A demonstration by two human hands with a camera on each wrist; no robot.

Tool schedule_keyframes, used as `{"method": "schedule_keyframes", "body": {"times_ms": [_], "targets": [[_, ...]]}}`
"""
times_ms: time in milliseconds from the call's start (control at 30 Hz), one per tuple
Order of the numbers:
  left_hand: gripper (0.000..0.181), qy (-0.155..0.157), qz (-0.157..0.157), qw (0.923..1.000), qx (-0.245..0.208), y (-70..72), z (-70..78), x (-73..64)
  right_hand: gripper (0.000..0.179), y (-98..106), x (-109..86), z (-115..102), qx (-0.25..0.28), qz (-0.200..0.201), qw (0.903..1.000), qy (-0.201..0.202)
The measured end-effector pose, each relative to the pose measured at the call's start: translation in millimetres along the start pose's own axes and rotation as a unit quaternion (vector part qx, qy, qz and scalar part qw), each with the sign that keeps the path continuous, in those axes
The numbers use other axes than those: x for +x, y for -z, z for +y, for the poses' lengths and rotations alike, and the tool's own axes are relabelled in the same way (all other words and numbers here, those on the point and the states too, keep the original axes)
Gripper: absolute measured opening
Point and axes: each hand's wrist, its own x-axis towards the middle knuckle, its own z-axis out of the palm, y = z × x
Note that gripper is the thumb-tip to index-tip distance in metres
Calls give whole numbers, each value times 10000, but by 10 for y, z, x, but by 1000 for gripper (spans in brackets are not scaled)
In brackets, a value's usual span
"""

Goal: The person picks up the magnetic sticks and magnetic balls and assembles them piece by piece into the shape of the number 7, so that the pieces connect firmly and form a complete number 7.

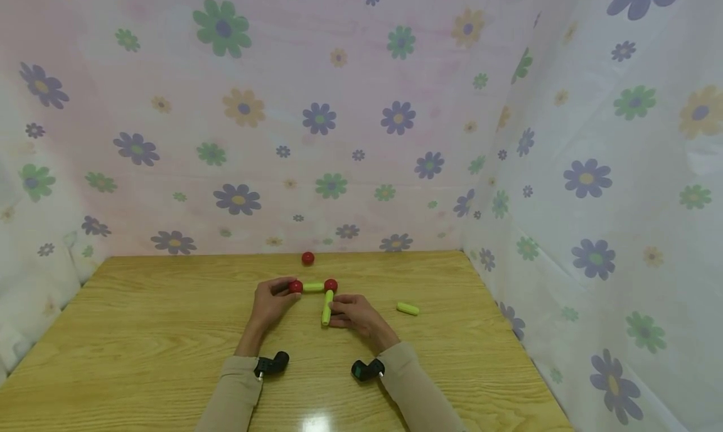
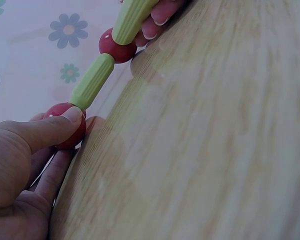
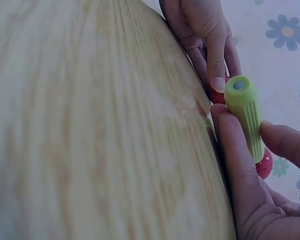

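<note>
My left hand [image 1: 273, 303] pinches a red ball [image 1: 296, 287] between thumb and fingers. From that ball a yellow-green ribbed rod [image 1: 313, 287] runs right to a second red ball [image 1: 331, 285]. Another yellow-green rod [image 1: 327, 308] joins the second ball and points back toward me, so the pieces form a corner. My right hand [image 1: 354, 314] holds this rod between thumb and fingers; the right wrist view shows its free end with a small grey disc [image 3: 238, 85] in it. In the left wrist view the left thumb [image 2: 72, 116] lies on the first ball.
A loose red ball [image 1: 307, 258] sits at the far edge of the wooden table [image 1: 141, 331]. To the right of my right hand lies a loose yellow-green rod [image 1: 408, 308]. Flower-patterned sheets [image 1: 361, 93] hang behind the table and at its sides.
</note>
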Motion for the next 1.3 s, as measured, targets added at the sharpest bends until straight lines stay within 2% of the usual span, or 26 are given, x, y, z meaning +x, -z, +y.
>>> {"method": "schedule_keyframes", "body": {"times_ms": [533, 1133, 1300], "targets": [[43, 111, 63, 9999, 16, -4, 1, -2, 56, 30, -29, 46, 32, -181, 9998, -16], [41, 100, 102, 9998, -107, 2, 8, 6, 54, 39, -59, 45, 2, -232, 9997, 13], [41, 83, 87, 9999, -80, -11, 44, -7, 48, 51, -68, 41, -27, -334, 9994, 1]]}}
